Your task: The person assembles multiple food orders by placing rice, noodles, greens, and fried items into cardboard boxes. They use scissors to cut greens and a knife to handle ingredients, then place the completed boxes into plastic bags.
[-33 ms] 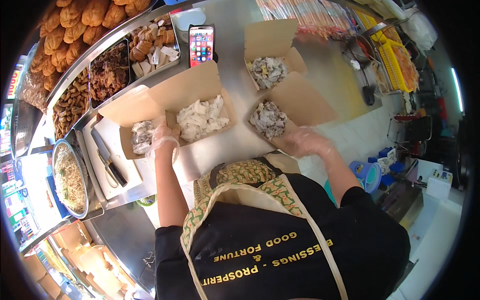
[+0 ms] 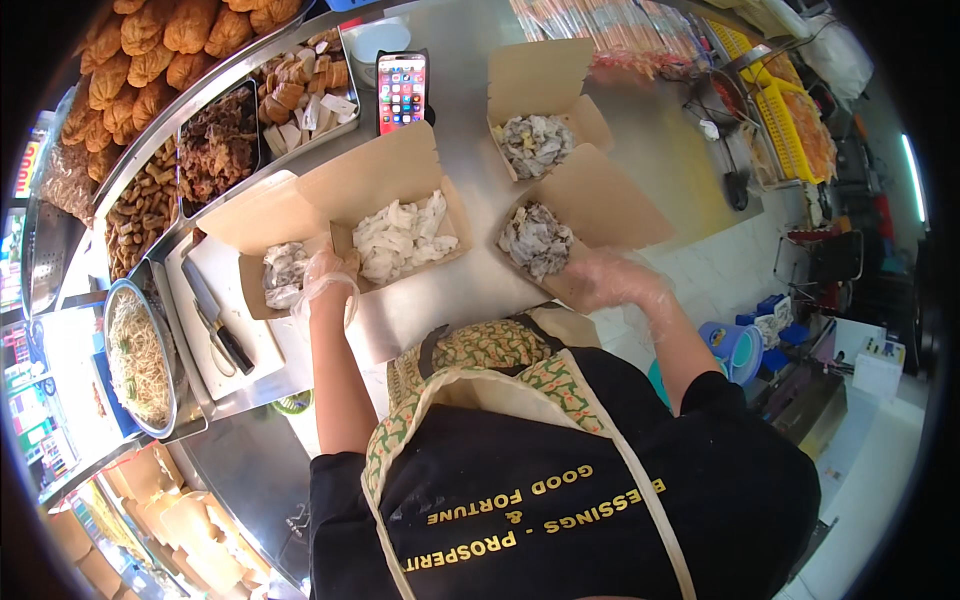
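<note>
My left hand (image 2: pixel 328 278), in a clear plastic glove, is closed on the side wall of an open brown cardboard box (image 2: pixel 252 219) at the left. Whitish-grey rice noodle sheets (image 2: pixel 285 275) lie in that box, beside my fingers. Right against it stands a second open box (image 2: pixel 372 176), filled with white noodle sheets (image 2: pixel 405 236). My right hand (image 2: pixel 618 279), also gloved, grips the near right side of another open box (image 2: pixel 610 205); its fingertips are partly hidden. This box contains noodle sheets with dark bits (image 2: pixel 536 241). Behind it is one more open box (image 2: pixel 538 78) with noodle sheets (image 2: pixel 536 146).
A knife (image 2: pixel 215 312) and scissors lie on a white cutting board (image 2: pixel 262 345) at the left. Beyond are a bowl of bean sprouts (image 2: pixel 140 355) and trays of fried food (image 2: pixel 218 137). A phone (image 2: pixel 402 92) stands at the back, wrapped chopsticks (image 2: pixel 610 35) farther right.
My right hand has shifted very slightly at the right-hand box, whose noodle sheets sit a touch farther left. My left hand looks still.
</note>
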The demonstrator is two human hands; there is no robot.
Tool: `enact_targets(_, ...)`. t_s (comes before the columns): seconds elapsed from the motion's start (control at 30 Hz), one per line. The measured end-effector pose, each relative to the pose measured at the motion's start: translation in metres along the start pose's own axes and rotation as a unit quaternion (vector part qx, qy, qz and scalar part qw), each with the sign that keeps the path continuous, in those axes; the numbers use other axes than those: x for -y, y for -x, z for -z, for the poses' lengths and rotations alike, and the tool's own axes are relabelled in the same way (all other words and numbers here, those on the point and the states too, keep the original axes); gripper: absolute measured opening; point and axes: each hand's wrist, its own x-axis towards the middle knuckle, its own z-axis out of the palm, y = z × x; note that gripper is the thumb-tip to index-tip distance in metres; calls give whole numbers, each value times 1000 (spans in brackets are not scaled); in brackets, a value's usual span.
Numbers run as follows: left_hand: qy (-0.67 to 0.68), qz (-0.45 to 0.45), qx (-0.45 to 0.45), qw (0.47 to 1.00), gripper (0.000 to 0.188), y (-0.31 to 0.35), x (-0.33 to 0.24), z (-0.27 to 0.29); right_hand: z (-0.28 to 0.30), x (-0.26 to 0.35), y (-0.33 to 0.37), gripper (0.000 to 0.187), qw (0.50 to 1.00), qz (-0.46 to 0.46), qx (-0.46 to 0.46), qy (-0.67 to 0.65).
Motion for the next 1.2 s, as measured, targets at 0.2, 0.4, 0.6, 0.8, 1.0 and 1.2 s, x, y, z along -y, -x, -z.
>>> enact_targets(0.2, -3, -3, -44, 999, 51, -3, 8, -11, -9, 62, -72, 41, 926, -146, -203, -283)
enact_targets(0.4, 1, -14, -76, 997, 42, 1, 7, -12, -11, 77, -103, 31, 972, -53, -124, -190)
enact_targets(0.6, 29, -1, -73, 997, 52, 10, 3, -6, 67, 87, -83, 26, 967, 121, -201, -96)
enact_targets(0.8, 57, 3, -55, 997, 52, 9, 3, -6, 174, 60, -102, 27, 915, 139, -378, -11)
enact_targets(1.0, 60, -14, -61, 996, 49, 6, 6, -8, 194, -90, -117, 41, 955, -74, -57, -282)
enact_targets(1.2, 107, -17, -52, 993, 51, 9, 6, -6, 82, -217, -128, 49, 908, -179, -215, -313)
